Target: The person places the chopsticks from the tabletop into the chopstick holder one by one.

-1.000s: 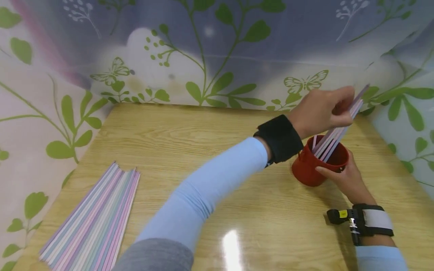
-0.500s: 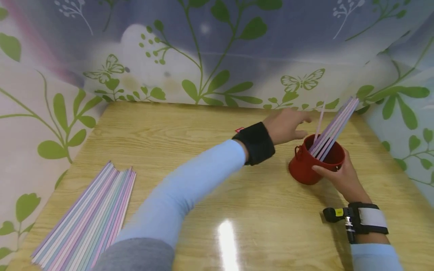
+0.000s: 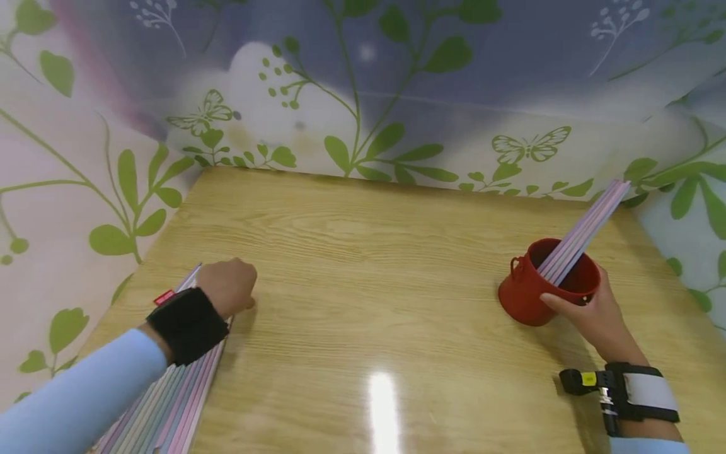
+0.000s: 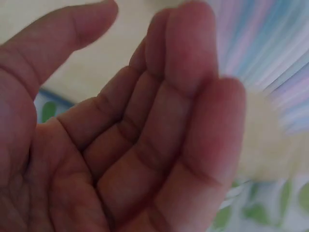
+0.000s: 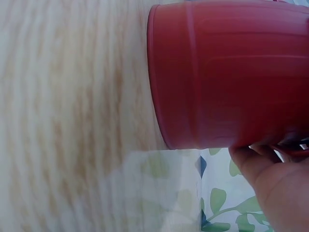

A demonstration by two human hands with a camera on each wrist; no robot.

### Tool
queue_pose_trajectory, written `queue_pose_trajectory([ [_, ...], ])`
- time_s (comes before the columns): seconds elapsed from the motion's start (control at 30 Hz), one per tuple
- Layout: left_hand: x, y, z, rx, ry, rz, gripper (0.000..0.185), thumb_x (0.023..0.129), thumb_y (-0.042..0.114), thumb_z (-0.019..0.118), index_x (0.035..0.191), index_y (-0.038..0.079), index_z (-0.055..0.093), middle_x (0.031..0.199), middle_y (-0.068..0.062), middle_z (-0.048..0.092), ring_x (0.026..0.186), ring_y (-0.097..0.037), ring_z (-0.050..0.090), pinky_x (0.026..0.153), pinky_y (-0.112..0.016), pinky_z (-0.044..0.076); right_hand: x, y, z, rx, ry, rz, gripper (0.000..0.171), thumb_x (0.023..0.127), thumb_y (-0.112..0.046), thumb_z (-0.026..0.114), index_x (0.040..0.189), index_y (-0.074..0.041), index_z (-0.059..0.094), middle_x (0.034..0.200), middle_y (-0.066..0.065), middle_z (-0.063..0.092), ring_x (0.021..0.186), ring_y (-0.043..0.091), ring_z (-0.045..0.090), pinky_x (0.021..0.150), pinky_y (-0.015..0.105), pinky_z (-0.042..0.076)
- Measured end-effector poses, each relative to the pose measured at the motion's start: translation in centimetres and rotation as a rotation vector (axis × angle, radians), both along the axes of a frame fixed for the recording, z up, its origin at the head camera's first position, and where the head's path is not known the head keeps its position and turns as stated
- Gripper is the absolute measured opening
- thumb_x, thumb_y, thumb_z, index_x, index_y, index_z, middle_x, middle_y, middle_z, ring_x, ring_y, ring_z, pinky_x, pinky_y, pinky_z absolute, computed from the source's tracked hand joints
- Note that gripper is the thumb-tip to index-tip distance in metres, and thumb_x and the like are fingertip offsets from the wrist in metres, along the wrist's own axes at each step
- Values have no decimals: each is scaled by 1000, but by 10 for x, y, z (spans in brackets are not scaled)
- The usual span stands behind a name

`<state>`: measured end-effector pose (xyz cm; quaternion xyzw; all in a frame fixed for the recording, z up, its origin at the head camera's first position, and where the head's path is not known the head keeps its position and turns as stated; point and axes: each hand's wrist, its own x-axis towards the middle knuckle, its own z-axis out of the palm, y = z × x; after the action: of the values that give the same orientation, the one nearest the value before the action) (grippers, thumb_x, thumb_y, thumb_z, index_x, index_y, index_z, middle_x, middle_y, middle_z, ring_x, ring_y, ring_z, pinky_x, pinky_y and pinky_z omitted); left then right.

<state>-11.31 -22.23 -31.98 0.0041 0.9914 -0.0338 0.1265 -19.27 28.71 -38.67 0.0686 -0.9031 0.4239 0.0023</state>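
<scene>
Head view: left hand (image 3: 227,287) over flat straw pile (image 3: 170,397), right hand (image 3: 595,315) gripping red cup (image 3: 524,296).
Left fingers loosely curled, holding nothing; cup upright at table's (image 3: 363,252) right, straw bundle (image 3: 584,230) leaning inside.

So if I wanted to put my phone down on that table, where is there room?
The wide middle of the table is bare, between the pile of straws under the left hand and the red cup held by the right hand. The back strip along the leafy backdrop is free too. The left edge and right side are crowded.
</scene>
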Motion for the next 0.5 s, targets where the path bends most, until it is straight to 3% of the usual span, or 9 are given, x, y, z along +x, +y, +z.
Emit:
queue_pose_trajectory([
  [0.1,15,-11,-12,44,-37,32,16,67,11,60,56,7,49,58,-4,50,49,-16,43,39,-35,36,2,3,2,-10,-3,-8,79,77,-24,60,132,-31,3,129,6,24,105,6,31,70,3,32],
  [0.17,20,-13,-19,71,-34,50,10,69,7,54,60,5,50,62,-7,51,50,-17,44,38,-35,36,0,6,1,-8,-1,-8,79,77,-24,59,132,-31,3,131,7,23,106,7,30,70,3,32],
  [0.33,19,-7,-34,77,38,82,13,73,5,46,62,2,53,63,-10,53,51,-20,49,39,-38,38,-9,17,-13,10,21,-23,80,75,-27,61,132,-33,4,131,3,26,109,10,32,71,4,33],
  [0.5,15,1,-44,138,81,91,10,62,6,55,54,3,49,57,-8,50,49,-19,47,39,-36,38,-12,23,-19,3,38,-16,81,74,-27,62,132,-33,5,130,1,27,108,10,33,71,4,34],
])
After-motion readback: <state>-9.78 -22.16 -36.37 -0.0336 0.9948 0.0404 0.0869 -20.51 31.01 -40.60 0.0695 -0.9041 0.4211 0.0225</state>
